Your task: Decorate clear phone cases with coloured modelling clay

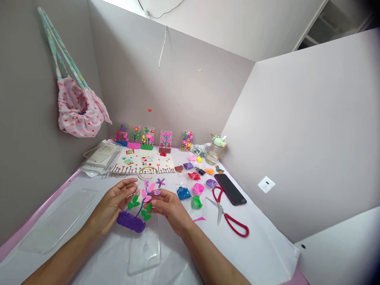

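My left hand (114, 205) holds a clear phone case (139, 206) by its left edge, fingers curled round it. The case carries clay decoration: a purple base, green leaves, a blue stem, pink petals and a purple flower. My right hand (169, 206) rests at the case's right side, with thumb and fingertips pinching at a pink petal (156, 192). Both hands hover just above the white table (258, 245).
Another clear case (144, 250) lies below my hands, and a third (59, 223) at the left. Bags of coloured clay (194, 182), red scissors (228, 215) and a dark phone (230, 189) lie to the right. Decorated cases (148, 138) stand along the back wall. A fabric bag (77, 109) hangs at the left.
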Demonstrator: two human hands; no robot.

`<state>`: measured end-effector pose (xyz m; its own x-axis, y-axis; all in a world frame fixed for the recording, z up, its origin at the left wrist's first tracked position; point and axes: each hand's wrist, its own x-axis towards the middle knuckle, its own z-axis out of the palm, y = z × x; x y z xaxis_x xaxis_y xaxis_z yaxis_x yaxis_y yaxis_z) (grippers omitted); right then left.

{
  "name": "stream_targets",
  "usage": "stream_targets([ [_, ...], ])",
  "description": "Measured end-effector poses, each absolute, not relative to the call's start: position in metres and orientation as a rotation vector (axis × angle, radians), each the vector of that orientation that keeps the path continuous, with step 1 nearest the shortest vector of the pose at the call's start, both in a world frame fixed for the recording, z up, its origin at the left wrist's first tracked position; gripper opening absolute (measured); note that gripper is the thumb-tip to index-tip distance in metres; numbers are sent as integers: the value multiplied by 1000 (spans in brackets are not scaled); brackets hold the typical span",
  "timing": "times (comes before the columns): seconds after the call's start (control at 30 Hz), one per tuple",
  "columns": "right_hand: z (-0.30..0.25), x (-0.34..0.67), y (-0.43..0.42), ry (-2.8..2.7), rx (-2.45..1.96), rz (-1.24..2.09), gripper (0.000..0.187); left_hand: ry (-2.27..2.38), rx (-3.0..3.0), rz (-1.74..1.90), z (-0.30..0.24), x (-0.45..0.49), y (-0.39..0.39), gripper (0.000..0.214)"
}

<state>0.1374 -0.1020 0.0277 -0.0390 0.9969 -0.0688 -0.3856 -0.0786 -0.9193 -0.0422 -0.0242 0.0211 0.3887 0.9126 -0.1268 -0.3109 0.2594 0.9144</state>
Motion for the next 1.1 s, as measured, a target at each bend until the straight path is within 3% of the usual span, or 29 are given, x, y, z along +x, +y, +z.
stream_targets([
  [0.4, 27, 144, -99, -836, -965, 1381, 28, 732, 1020, 731, 24, -37, -36, 44],
  [0.8, 23, 141, -98, -899, -1007, 1353, 25, 714, 1142, 717, 26, -33, -41, 24],
  [1.1, 24, 139, -100, -951, -1020, 1373, 25, 694, 1178, 724, 21, -34, -40, 29],
])
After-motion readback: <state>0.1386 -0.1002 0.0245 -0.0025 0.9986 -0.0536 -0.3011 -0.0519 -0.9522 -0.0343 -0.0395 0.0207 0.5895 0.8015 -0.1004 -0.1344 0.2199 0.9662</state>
